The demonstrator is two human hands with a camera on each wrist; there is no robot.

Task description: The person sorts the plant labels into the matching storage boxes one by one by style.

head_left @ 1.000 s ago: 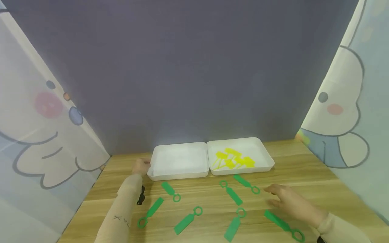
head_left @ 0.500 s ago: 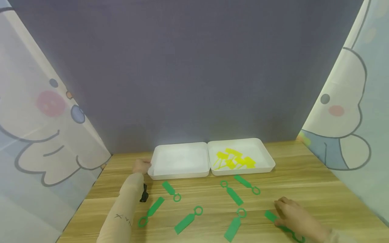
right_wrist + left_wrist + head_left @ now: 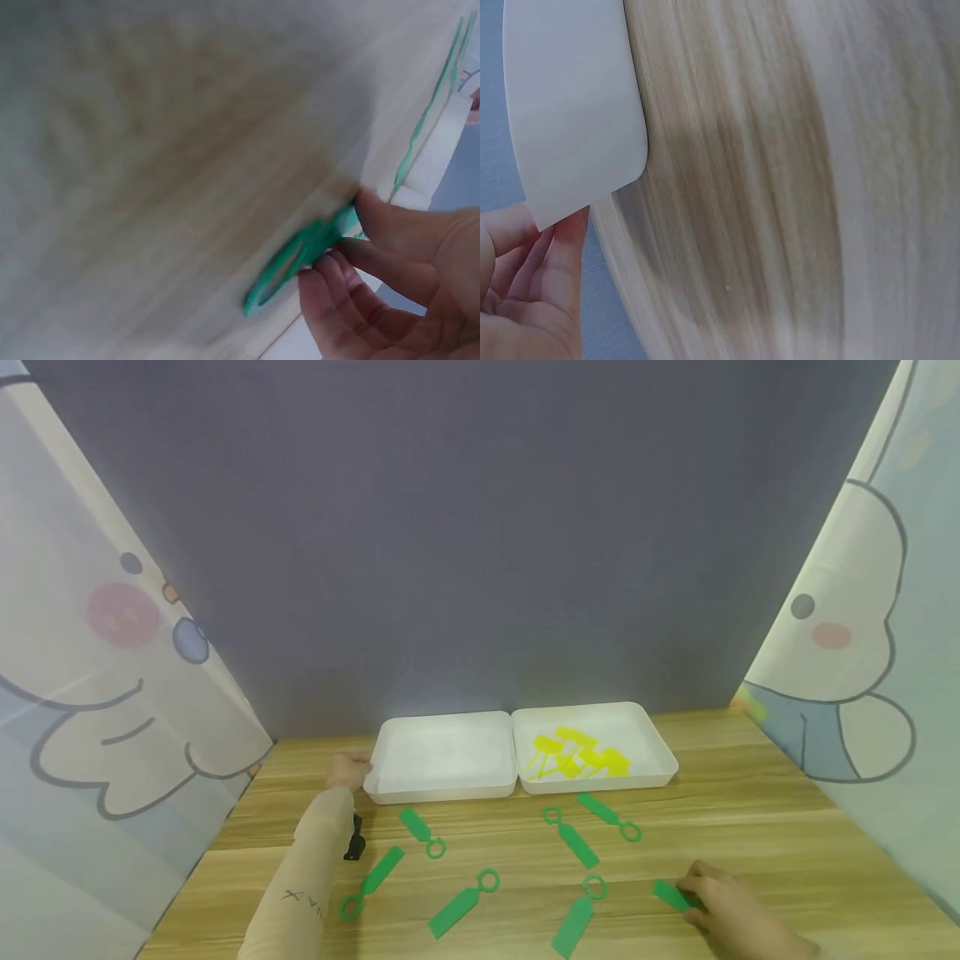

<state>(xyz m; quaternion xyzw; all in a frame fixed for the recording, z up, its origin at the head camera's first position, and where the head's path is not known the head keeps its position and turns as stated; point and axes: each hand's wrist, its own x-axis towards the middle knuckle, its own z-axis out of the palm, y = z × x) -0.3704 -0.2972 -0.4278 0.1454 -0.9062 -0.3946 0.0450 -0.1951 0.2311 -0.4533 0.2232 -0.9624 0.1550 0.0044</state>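
My left hand (image 3: pixel 348 772) pinches the left edge of a white tray (image 3: pixel 442 797); in the left wrist view thumb and fingers meet at the tray's corner (image 3: pixel 581 150). At the lower right, my right hand (image 3: pixel 738 914) pinches a flat green tag with a ring end (image 3: pixel 670 895), low over the table. In the right wrist view the thumb and fingers are on the green tag's (image 3: pixel 281 274) flat part, and its ring sticks out. The hand hides most of this tag from the head view.
A second white tray (image 3: pixel 600 783) adjoins on the right, with several yellow flat pieces (image 3: pixel 573 753) inside. Several more green tags, among them one near the middle (image 3: pixel 465 903) and one by the right tray (image 3: pixel 598 808), lie spread on the wooden table (image 3: pixel 517 831). A dark panel (image 3: pixel 480 543) stands behind.
My right hand has come down toward the near right and taken the green tag between its thumb and fingers. My left hand stays at the tray's edge.
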